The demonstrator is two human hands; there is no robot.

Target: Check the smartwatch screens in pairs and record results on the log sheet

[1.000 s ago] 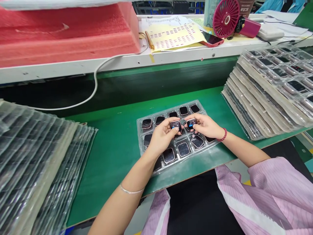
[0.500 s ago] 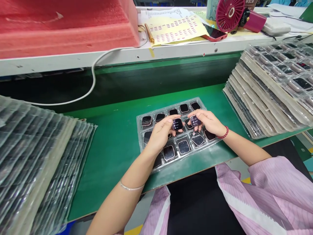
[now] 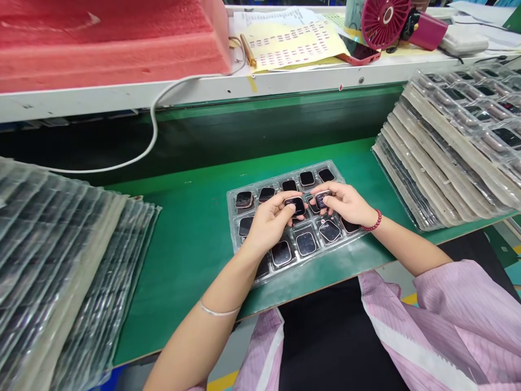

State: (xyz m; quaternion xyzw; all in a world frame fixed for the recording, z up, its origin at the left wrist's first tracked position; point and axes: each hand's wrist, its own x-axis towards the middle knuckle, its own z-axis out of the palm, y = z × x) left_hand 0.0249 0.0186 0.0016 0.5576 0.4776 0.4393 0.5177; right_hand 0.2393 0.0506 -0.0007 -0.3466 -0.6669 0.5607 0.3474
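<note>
Head view: watch (image 3: 299,205) in left hand (image 3: 269,218), second watch (image 3: 319,199) in right hand (image 3: 349,203).

A green counter (image 3: 183,233) spans the middle, faintly glossy under the bright light. At twelve o'clock behind it, a dark green panel (image 3: 264,125) rises to a white shelf (image 3: 293,81). Pale grey floor (image 3: 227,355) with yellow striping (image 3: 222,382) shows below, just past six o'clock and at four.

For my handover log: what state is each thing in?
Left watch: in left hand, screen mostly dark
Right watch: in right hand, screen lit
Tray: holding watches, visible screens dark
Left tray stack: tilted
Right tray stack: tilted, loaded on top
Phone: screen dark
Fan: cannot tell whether running
</note>
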